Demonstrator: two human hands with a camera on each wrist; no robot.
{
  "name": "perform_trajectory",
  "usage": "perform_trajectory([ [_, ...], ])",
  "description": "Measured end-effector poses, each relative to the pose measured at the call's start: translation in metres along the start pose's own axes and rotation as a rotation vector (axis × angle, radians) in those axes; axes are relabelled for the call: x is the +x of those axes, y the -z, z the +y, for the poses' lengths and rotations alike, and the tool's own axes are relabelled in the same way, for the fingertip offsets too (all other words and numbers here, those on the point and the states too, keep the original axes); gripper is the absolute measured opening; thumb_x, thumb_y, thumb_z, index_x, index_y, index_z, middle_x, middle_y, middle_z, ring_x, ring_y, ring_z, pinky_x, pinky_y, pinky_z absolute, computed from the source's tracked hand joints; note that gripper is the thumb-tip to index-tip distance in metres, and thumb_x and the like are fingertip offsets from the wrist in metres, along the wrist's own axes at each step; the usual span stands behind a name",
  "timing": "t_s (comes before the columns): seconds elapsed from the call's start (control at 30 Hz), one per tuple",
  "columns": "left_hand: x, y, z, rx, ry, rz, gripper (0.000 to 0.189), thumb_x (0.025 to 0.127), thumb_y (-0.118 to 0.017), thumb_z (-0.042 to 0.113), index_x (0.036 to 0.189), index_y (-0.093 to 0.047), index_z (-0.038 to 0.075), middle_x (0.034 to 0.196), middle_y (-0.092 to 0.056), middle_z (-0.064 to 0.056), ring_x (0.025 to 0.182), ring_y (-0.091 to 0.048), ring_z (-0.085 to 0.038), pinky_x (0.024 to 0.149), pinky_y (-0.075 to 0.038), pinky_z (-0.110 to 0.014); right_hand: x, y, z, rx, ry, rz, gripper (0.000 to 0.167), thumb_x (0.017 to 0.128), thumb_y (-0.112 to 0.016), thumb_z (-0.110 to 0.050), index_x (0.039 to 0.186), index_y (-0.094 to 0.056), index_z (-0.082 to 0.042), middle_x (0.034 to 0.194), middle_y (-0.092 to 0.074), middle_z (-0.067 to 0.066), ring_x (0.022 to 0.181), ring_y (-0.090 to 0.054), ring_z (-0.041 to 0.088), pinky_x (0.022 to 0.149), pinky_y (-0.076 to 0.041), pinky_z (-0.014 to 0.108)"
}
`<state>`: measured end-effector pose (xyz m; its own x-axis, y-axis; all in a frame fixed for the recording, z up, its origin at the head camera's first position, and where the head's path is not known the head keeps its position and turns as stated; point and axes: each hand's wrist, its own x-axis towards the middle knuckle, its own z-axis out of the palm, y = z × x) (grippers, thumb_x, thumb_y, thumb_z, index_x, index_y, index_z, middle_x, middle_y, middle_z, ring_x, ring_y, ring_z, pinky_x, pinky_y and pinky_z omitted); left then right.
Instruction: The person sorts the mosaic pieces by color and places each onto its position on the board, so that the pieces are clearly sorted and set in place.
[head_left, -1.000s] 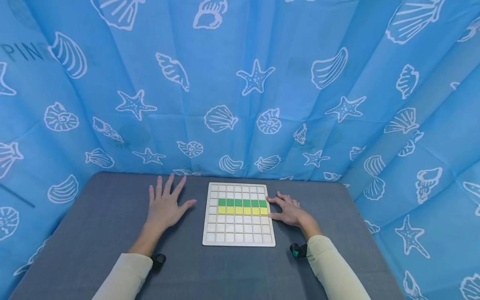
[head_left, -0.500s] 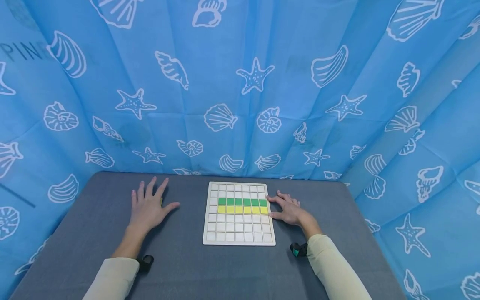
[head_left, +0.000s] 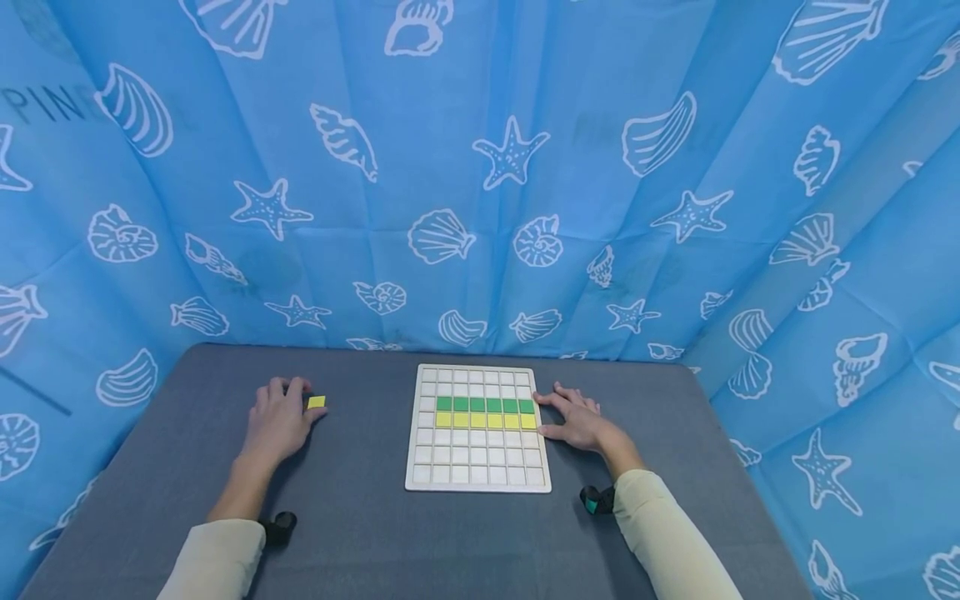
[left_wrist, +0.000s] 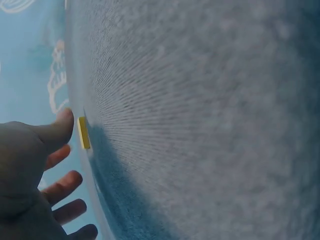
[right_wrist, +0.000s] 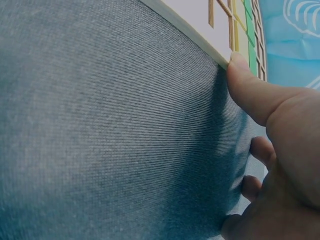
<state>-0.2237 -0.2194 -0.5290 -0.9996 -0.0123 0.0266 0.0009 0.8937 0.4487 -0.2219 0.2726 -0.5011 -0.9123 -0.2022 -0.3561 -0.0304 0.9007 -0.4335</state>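
Note:
A small yellow square tile (head_left: 317, 402) lies on the grey table in the head view. My left hand (head_left: 274, 423) is beside it, its thumb and fingers curved around the tile's left side. In the left wrist view the yellow tile (left_wrist: 83, 133) shows just past my thumb, with a narrow gap between them. A pale grid board (head_left: 477, 477) lies flat at the middle, bearing a row of green tiles (head_left: 477, 405) and a row of yellow tiles (head_left: 478, 420). My right hand (head_left: 581, 423) touches the board's right edge with thumb and index fingertips.
The grey table (head_left: 360, 533) ends at a blue curtain (head_left: 465, 183) printed with white shells and starfish, which hangs behind and along both sides. Black straps (head_left: 279, 528) sit at the wrists.
My left hand has moved left, away from the board, and its spread fingers have bent, bringing the yellow tile into view. The right hand and the board have stayed in place.

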Motion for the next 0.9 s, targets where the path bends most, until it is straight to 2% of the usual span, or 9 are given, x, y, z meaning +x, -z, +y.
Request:
perform_trajectory([
  [0.3, 0.003, 0.002, 0.0, 0.0, 0.063, -0.046, 0.033, 0.104, -0.059, 0.022, 0.13, -0.054, 0.004, 0.141, -0.038, -0.032, 0.126, -0.03, -0.054, 0.092, -0.037, -0.068, 0.0, -0.002, 0.0, 0.008, -0.004, 0.007, 0.065, 0.099, -0.067, -0.037, 0.157, -0.042, -0.024, 0.171, -0.015, 0.019, 0.156, -0.005, 0.052, 0.121, -0.005, 0.073],
  [0.53, 0.004, 0.004, 0.003, -0.005, 0.09, -0.054, 0.025, 0.102, -0.062, 0.021, 0.12, -0.057, 0.004, 0.14, -0.039, -0.032, 0.126, -0.031, -0.053, 0.093, -0.038, -0.067, -0.001, -0.001, 0.0, -0.002, -0.006, 0.004, 0.065, 0.098, -0.067, -0.038, 0.157, -0.042, -0.023, 0.171, -0.015, 0.02, 0.156, -0.006, 0.053, 0.12, -0.006, 0.073],
  [0.63, 0.006, 0.005, 0.003, 0.011, 0.067, -0.016, 0.02, 0.1, -0.066, 0.019, 0.111, -0.058, 0.004, 0.128, -0.051, -0.028, 0.118, -0.04, -0.049, 0.087, -0.042, -0.062, -0.001, -0.001, -0.001, 0.001, -0.011, 0.0, 0.065, 0.099, -0.067, -0.038, 0.157, -0.042, -0.024, 0.171, -0.015, 0.019, 0.156, -0.006, 0.052, 0.121, -0.006, 0.073],
  [0.8, 0.008, 0.006, 0.009, -0.001, 0.036, 0.084, 0.013, 0.097, -0.069, 0.018, 0.102, -0.064, 0.007, 0.095, -0.067, -0.015, 0.086, -0.056, -0.032, 0.067, -0.043, -0.045, -0.001, -0.001, 0.0, 0.004, -0.015, 0.002, 0.064, 0.099, -0.067, -0.037, 0.156, -0.043, -0.024, 0.171, -0.016, 0.019, 0.156, -0.007, 0.052, 0.121, -0.006, 0.073],
  [0.9, 0.007, 0.008, 0.016, -0.051, 0.038, 0.109, 0.015, 0.099, -0.068, 0.023, 0.105, -0.065, 0.009, 0.092, -0.068, -0.012, 0.078, -0.058, -0.027, 0.064, -0.042, -0.041, 0.0, 0.0, 0.0, 0.002, -0.027, 0.003, 0.064, 0.099, -0.066, -0.037, 0.157, -0.042, -0.025, 0.171, -0.015, 0.018, 0.156, -0.006, 0.052, 0.121, -0.006, 0.073],
])
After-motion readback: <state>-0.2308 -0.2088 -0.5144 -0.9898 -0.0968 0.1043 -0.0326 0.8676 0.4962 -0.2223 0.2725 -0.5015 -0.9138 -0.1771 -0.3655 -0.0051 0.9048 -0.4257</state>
